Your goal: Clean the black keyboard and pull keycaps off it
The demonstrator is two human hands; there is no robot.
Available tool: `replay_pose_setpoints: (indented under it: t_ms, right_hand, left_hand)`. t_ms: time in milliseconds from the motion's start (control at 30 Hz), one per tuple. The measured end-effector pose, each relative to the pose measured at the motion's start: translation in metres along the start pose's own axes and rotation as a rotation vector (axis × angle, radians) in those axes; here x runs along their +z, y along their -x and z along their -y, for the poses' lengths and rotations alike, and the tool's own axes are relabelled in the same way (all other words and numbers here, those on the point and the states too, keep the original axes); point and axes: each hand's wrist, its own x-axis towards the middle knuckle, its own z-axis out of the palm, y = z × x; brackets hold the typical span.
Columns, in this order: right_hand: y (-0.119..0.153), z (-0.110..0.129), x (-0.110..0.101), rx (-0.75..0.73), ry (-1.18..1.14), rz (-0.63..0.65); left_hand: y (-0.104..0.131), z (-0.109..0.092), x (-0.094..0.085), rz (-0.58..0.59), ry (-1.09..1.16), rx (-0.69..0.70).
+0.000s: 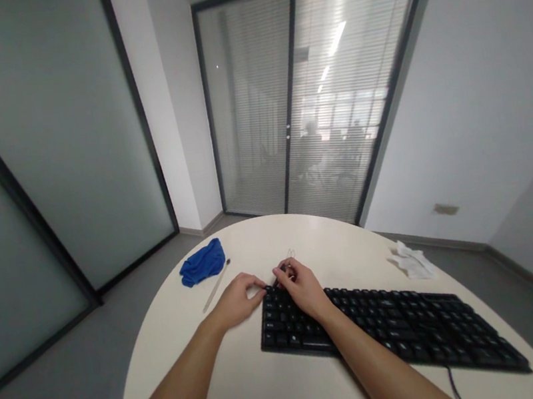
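Observation:
A black keyboard [392,321] lies at a slant across the table. My left hand [239,299] is at its far left corner, with thumb and index finger closed around the edge by the corner key. My right hand [301,286] is above the upper left keys, closed around a small dark keycap puller [276,283]. The dark end of the puller points down at the top row near my left fingertips. Thin wire loops [290,253] stick out past the right hand on the far side. My fingers hide most of the handle.
On the round cream table [236,393], a blue cloth [202,263] lies back left beside a thin white stick [216,288] with a dark tip. A crumpled white tissue [412,260] rests at the right. The keyboard cable [455,387] runs toward the near edge.

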Motion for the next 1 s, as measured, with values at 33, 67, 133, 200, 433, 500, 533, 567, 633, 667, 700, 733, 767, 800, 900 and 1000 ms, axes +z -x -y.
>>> replay_pose_setpoints:
  t_ms: [33, 67, 133, 200, 433, 500, 533, 567, 633, 667, 700, 733, 767, 800, 900, 1000]
  right_hand:
    - [0.000, 0.000, 0.000, 0.003, -0.004, -0.003]
    - [0.000, 0.000, 0.000, 0.005, -0.008, 0.000]
    - [-0.001, 0.000, 0.000, 0.003, -0.013, 0.007]
    - [-0.001, -0.001, 0.000, -0.004, -0.016, 0.005]
    - [-0.001, -0.005, 0.001, 0.001, -0.021, -0.001]
    - [-0.001, -0.006, 0.000, 0.001, -0.019, -0.008]
    - [-0.001, -0.007, 0.000, 0.000, -0.018, -0.013]
    - [-0.001, -0.007, 0.000, -0.001, -0.018, -0.014]
    - [-0.001, -0.009, 0.000, -0.003, -0.022, -0.018]
    - [-0.002, -0.010, 0.000, -0.005, -0.025, -0.020]
    - [-0.002, -0.011, 0.000, -0.005, -0.029, -0.019]
    - [-0.002, -0.012, 0.000, -0.003, -0.033, -0.020]
    - [-0.002, -0.013, 0.000, 0.000, -0.038, -0.021]
    - [-0.002, -0.013, 0.000, 0.002, -0.043, -0.023]
    - [-0.003, -0.013, 0.001, 0.003, -0.050, -0.019]
    - [-0.002, -0.011, 0.000, 0.008, -0.053, -0.018]
  left_hand:
    - [0.000, 0.001, 0.000, -0.001, 0.002, 0.004]
    - [0.000, 0.001, 0.000, -0.001, 0.004, 0.006]
    - [0.000, 0.002, 0.001, 0.003, 0.005, 0.004]
    - [0.001, 0.002, 0.001, 0.004, 0.005, -0.001]
    - [0.001, -0.002, 0.000, 0.008, 0.012, 0.000]
    - [0.001, -0.001, 0.001, 0.008, 0.018, 0.003]
    - [0.001, -0.001, 0.001, 0.009, 0.020, 0.004]
    - [0.000, 0.000, 0.001, 0.009, 0.020, 0.003]
    - [0.000, 0.001, 0.002, 0.005, 0.023, 0.002]
    - [0.000, 0.001, 0.003, 0.006, 0.024, 0.002]
    - [-0.001, 0.001, 0.003, 0.009, 0.025, 0.003]
    - [-0.001, 0.001, 0.003, 0.012, 0.025, 0.003]
    - [-0.001, 0.001, 0.003, 0.016, 0.027, 0.002]
    - [-0.002, 0.000, 0.003, 0.018, 0.029, 0.001]
    - [-0.001, 0.000, 0.004, 0.016, 0.039, -0.005]
    - [-0.001, 0.000, 0.003, 0.016, 0.038, -0.005]
